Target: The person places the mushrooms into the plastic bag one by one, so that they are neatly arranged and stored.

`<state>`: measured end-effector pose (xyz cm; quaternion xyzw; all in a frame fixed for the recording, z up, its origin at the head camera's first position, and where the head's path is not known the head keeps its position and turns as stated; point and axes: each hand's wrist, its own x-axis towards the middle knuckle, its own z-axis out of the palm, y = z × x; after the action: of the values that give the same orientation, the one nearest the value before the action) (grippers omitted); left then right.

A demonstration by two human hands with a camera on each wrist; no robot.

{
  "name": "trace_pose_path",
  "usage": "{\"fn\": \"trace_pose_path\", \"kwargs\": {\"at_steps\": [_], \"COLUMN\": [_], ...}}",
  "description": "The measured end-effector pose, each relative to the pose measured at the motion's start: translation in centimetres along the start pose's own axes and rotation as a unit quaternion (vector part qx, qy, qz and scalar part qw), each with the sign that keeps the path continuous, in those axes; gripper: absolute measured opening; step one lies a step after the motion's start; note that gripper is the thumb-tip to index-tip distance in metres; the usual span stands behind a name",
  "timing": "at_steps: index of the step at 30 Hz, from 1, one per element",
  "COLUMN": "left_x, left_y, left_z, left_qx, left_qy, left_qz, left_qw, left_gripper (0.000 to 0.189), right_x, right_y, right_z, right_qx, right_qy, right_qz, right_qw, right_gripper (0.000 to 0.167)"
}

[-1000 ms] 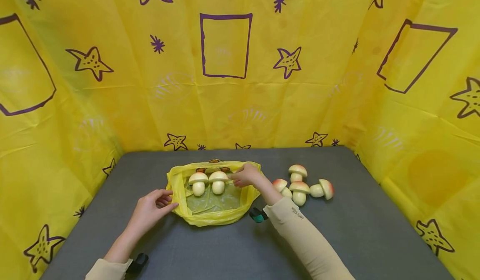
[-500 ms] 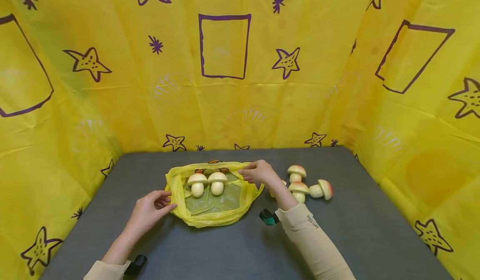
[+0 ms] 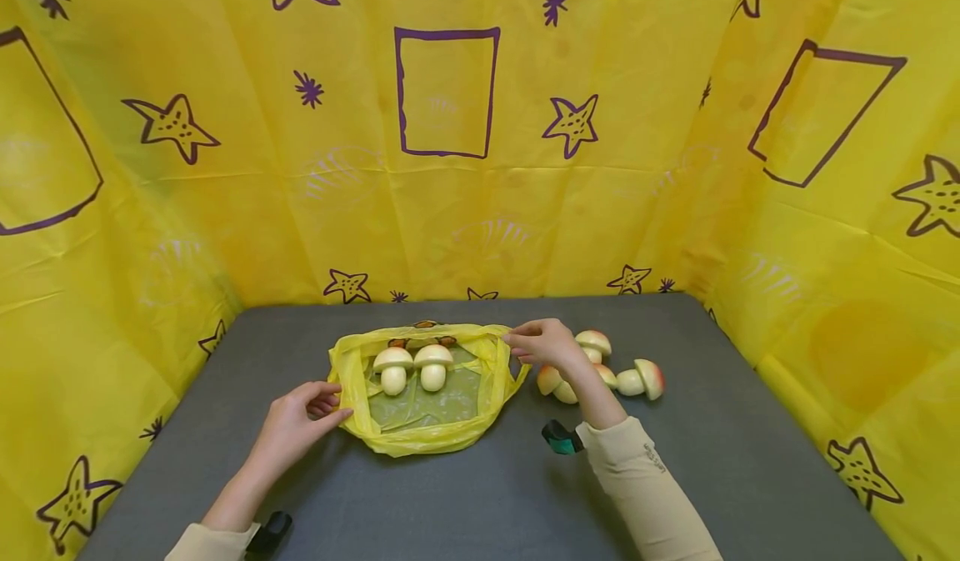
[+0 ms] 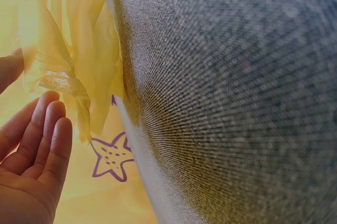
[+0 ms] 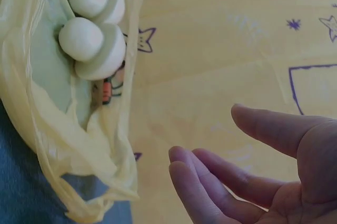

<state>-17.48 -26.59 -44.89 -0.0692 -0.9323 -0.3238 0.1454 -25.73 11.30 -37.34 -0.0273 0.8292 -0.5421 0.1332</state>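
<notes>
A staged recording corner, walled in yellow

This looks like a makeshift booth, probably a place for filming handwork. Creased yellow sheeting (image 3: 247, 219) rises at the left, right and far sides, boxing in a dark grey surface (image 3: 465, 511). Purple stars (image 3: 573, 126), scribbled bursts (image 3: 308, 89) and rectangular outlines (image 3: 447, 34) decorate it like a backdrop. Small dark devices (image 3: 271, 533) at both wrists suit recording. The building around cannot be told.

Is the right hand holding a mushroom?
No, the right wrist view shows the right hand with its thumb and fingers apart and nothing between them.
</notes>
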Motion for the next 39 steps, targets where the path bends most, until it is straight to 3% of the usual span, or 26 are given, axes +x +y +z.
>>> {"fn": "trace_pose_path", "kwargs": {"at_steps": [11, 39], "left_x": [0.0, 0.0], "left_y": [0.0, -0.2], "left_z": [0.1, 0.0], "left_qx": [0.002, 0.005], "left_qy": [0.003, -0.006], "left_qz": [0.007, 0.001], "left_qw": [1.0, 1.0], "left_gripper": [0.034, 0.035], "right_x": [-1.0, -3.3], "right_y": [1.2, 4.9], "right_z": [-2.3, -6.8], "right_qx": [0.018, 0.032], "right_qy": [0.0, 0.049], "right_qz": [-0.012, 0.021], "right_qw": [0.9998, 0.9981], "right_gripper": [0.043, 0.052]}}
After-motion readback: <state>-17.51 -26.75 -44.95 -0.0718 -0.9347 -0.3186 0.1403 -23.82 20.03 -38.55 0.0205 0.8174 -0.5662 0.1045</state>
